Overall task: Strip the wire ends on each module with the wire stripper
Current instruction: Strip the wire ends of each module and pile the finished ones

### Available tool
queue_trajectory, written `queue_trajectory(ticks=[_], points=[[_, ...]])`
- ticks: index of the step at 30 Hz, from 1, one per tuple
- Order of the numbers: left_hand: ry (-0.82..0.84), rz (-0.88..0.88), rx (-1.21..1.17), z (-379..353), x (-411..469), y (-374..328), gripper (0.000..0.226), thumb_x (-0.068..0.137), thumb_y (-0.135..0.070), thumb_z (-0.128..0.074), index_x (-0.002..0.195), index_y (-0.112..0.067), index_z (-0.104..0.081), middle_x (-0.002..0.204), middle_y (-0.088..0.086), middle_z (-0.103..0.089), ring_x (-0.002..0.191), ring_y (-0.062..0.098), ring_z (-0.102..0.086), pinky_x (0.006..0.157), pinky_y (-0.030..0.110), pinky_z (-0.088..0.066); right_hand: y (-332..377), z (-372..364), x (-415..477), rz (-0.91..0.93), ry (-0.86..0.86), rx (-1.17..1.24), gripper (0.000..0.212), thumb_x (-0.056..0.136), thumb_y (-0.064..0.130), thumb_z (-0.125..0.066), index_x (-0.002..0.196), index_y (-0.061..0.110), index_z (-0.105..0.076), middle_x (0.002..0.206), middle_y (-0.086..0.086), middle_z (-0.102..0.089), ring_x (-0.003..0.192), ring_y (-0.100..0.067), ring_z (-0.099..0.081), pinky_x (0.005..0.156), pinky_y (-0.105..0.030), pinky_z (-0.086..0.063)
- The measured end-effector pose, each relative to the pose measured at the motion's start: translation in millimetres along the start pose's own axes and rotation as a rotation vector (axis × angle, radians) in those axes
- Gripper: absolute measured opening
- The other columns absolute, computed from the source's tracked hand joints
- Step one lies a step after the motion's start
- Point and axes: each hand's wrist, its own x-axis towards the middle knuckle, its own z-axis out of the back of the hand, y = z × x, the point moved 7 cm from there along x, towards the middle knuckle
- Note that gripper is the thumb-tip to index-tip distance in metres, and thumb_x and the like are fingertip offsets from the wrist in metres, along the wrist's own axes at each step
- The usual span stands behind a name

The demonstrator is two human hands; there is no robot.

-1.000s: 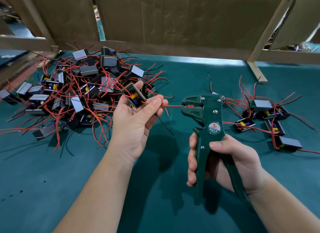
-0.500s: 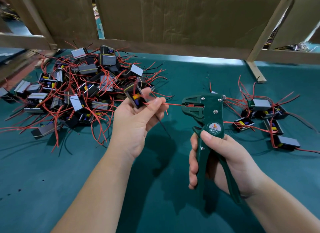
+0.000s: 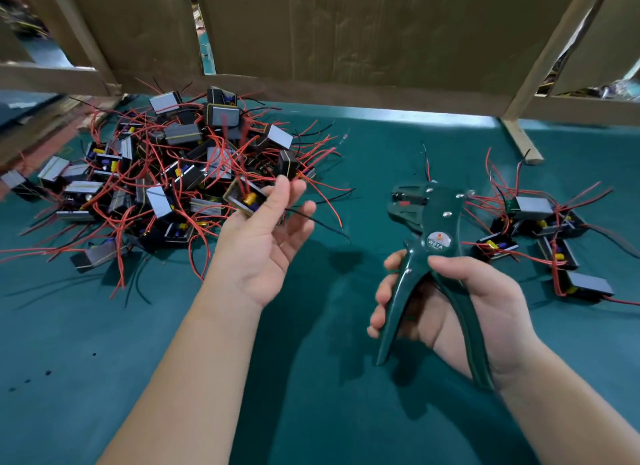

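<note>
The left hand (image 3: pixel 263 246) holds one module (image 3: pixel 242 198) loosely in its bent fingers (image 3: pixel 284 187), over the counter (image 3: pixel 346 360), beside the big pile (image 3: pixel 156 174); the right hand (image 3: pixel 457 305) grips the wire stripper (image 3: pixel 433 243), handles spread wide; the module could slip and drop, or its loose black wire (image 3: pixel 322 224) could miss the slot and get cut short.

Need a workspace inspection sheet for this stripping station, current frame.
Surface: green mat, dark specks near left.
Job's things: stripper, apart from module; big pile left; small group right.
Clutter: nothing seen.
Hands: left hand holds module at fingertips; right hand grips stripper handles.
Cables: red and black leads tangled over pile; module's black lead hangs free.
Surroundings: cardboard wall, wooden frame behind.
</note>
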Motion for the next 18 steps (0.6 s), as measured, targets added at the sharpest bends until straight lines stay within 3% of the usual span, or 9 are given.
queue_trajectory(ticks=[2,5,13,18], points=[[-0.013,0.022,-0.047,1,0,-1,0.034,0.067,-0.026,-0.067,0.096,-0.008,-0.067,0.076,-0.007,-0.073,0.065,0.005,-0.069,0.053,0.013,-0.052,-7,-2,1,-0.055,0.011,0.005,0.055,0.05,0.03,-0.084,0.093,0.001,-0.066,0.081,-0.027,-0.06,0.068,-0.041,-0.061,0.067,-0.053,-0.053],[0.02,0.044,-0.118,-2,0,-1,0.014,0.065,-0.015,-0.069,0.075,-0.01,-0.077,0.08,-0.004,-0.073,0.069,0.004,-0.07,0.056,0.01,-0.051,-17,-7,1,-0.121,0.04,0.009,0.053,0.05,0.03,-0.083,0.093,0.002,-0.067,0.081,-0.026,-0.06,0.069,-0.041,-0.061,0.068,-0.052,-0.053],[0.039,0.013,-0.195,-9,-3,1,0.026,0.061,-0.006,-0.067,0.087,-0.005,-0.07,0.082,-0.001,-0.074,0.072,0.005,-0.07,0.061,0.011,-0.053,-20,-23,-2,-0.121,0.191,0.024,0.047,0.063,0.031,-0.077,0.098,0.003,-0.065,0.084,-0.025,-0.061,0.073,-0.041,-0.062,0.075,-0.053,-0.052],[0.011,-0.063,-0.21,-13,-8,2,0.014,0.061,-0.003,-0.067,0.066,-0.015,-0.07,0.076,0.0,-0.074,0.069,0.007,-0.071,0.059,0.012,-0.053,-14,-27,-4,-0.07,0.251,0.005,0.045,0.069,0.028,-0.076,0.102,0.001,-0.063,0.086,-0.027,-0.062,0.075,-0.042,-0.062,0.076,-0.054,-0.051]])
